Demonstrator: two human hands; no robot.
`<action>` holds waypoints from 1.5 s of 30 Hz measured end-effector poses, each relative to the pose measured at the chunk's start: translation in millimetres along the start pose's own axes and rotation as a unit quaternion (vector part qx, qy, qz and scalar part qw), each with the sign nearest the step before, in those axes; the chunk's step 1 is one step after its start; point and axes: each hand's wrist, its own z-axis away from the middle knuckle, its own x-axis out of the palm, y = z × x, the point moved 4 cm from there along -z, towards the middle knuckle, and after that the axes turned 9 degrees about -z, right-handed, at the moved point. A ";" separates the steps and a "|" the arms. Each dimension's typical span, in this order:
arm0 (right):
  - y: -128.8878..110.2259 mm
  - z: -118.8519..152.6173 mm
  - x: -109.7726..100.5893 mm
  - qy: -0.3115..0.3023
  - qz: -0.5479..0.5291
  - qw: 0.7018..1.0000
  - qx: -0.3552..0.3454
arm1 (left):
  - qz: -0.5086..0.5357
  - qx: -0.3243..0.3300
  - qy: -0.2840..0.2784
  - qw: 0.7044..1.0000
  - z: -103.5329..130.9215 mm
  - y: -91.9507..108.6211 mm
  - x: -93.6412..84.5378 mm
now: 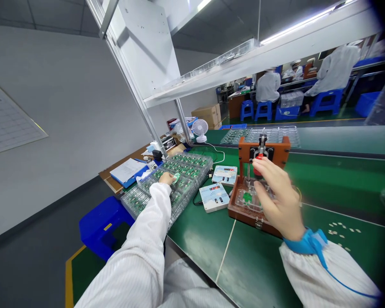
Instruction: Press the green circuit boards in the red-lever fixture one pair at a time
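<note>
My left hand (167, 178) reaches over a clear plastic tray (192, 201) filled with green circuit boards. A small circuit board (176, 177) is pinched in its fingertips. On the right, my right hand (280, 199), with a blue wrist strap (304, 242), is at the red handle (258, 172) of a toggle-clamp test fixture (244, 149). Its thumb and fingers are apart, and I see no firm grip on the handle. Inside the fixture's clear plate lies a green board (247, 197); my right hand hides part of the fixture.
Two white meter boxes (214, 197) with red digits stand between tray and fixture. A small white fan (200, 130) and another clear tray (266, 134) are farther back. Small pale pieces (340, 231) lie at right. A shelf (211, 70) hangs overhead; people sit beyond.
</note>
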 end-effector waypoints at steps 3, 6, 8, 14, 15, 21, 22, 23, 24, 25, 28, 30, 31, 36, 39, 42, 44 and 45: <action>1.1 0.6 -0.2 -0.001 0.001 1.000 0.005 | 0.028 -0.006 0.035 0.999 12.8 0.6 0.4; 0.8 0.0 -0.1 -0.006 0.002 1.000 0.009 | 0.063 -0.004 0.067 0.996 26.7 2.2 -7.1; -4.4 -1.4 -1.5 -0.010 0.011 1.000 0.013 | 0.095 0.008 0.093 0.991 40.2 5.7 -18.0; -42.0 7.3 -13.2 0.059 0.036 0.993 0.093 | 0.241 0.189 0.084 0.948 123.2 56.3 -23.0; -45.0 14.5 -10.1 0.035 0.025 0.991 0.126 | 0.279 0.235 0.043 0.930 141.5 69.3 -13.6; -22.7 109.8 12.0 -0.083 -0.084 0.896 0.429 | 0.428 0.355 -0.199 0.807 225.7 118.2 55.1; -18.9 127.3 11.6 -0.064 -0.110 0.872 0.472 | 0.420 0.358 -0.215 0.806 232.4 121.0 63.6; -16.8 142.6 10.6 -0.046 -0.132 0.850 0.508 | 0.410 0.363 -0.226 0.806 237.8 123.1 70.5; -16.5 155.1 9.3 -0.031 -0.148 0.831 0.535 | 0.398 0.368 -0.234 0.807 242.2 124.7 76.2; -17.5 164.6 8.0 -0.022 -0.158 0.817 0.554 | 0.386 0.373 -0.240 0.809 246.1 126.0 80.8; -25.4 178.6 4.4 -0.012 -0.167 0.797 0.580 | 0.359 0.383 -0.255 0.812 257.2 129.4 90.9; -30.5 182.0 1.8 -0.008 -0.158 0.793 0.588 | 0.349 0.389 -0.272 0.808 265.0 131.8 97.1; -32.2 183.4 0.0 -0.007 -0.146 0.794 0.590 | 0.348 0.391 -0.281 0.805 268.5 132.7 100.3; -31.9 193.4 -18.9 0.011 -0.085 0.801 0.593 | 0.364 0.385 -0.316 0.787 271.9 131.1 111.0; -28.0 195.9 -35.1 0.023 -0.046 0.816 0.576 | 0.352 0.382 -0.307 0.798 263.2 127.9 109.1; -28.5 185.6 -44.8 -0.013 0.066 0.880 0.469 | 0.298 0.433 -0.196 0.828 257.6 131.9 100.3; -31.7 177.8 -41.0 -0.079 0.127 0.914 0.377 | 0.249 0.498 -0.092 0.825 263.0 139.8 95.0; -33.3 175.7 -37.1 -0.115 0.144 0.922 0.341 | 0.226 0.531 -0.051 0.815 268.4 144.2 94.2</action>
